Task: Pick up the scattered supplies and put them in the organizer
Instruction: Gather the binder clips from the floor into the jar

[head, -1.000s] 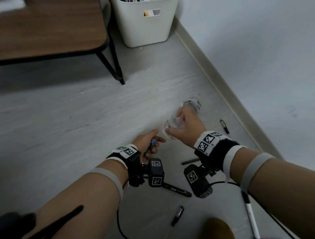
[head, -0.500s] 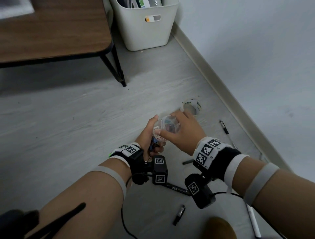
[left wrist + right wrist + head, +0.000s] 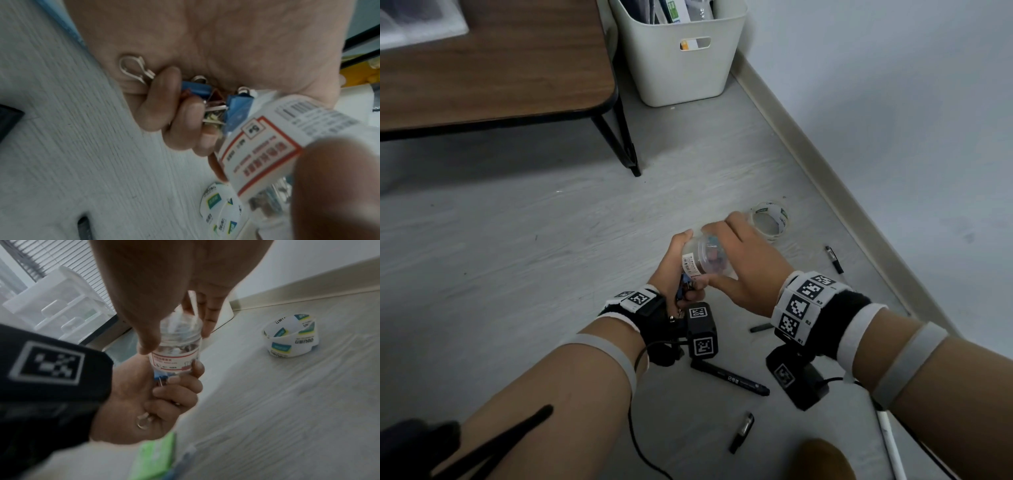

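Looking down from the head view, a small clear plastic jar with a white printed label is seen held above the grey wood-grain floor, well apart from the white plastic organizer bin standing by the wall. The right hand is wrapped over the jar's top, its grip closed on the lid end. The left hand is placed at the jar's lower end, thumb raised against its side. A roll of clear tape with a printed white core lies just beyond the hands. A long black marker pen, a short black pen near the baseboard and a small dark clip-like piece are scattered on the floor. A brown wooden surface on black legs is seen at the upper left.

From the left wrist, blue binder clips with silver wire handles are seen bunched in the palm, the lower fingers curled over them. The labelled jar is pressed close beside the clips, and the tape roll lies below.

From the right wrist, the jar is shown upright between both hands, the right fingertips round its cap and the left index finger and thumb pinching its base. One silver handle protrudes from the left fist.
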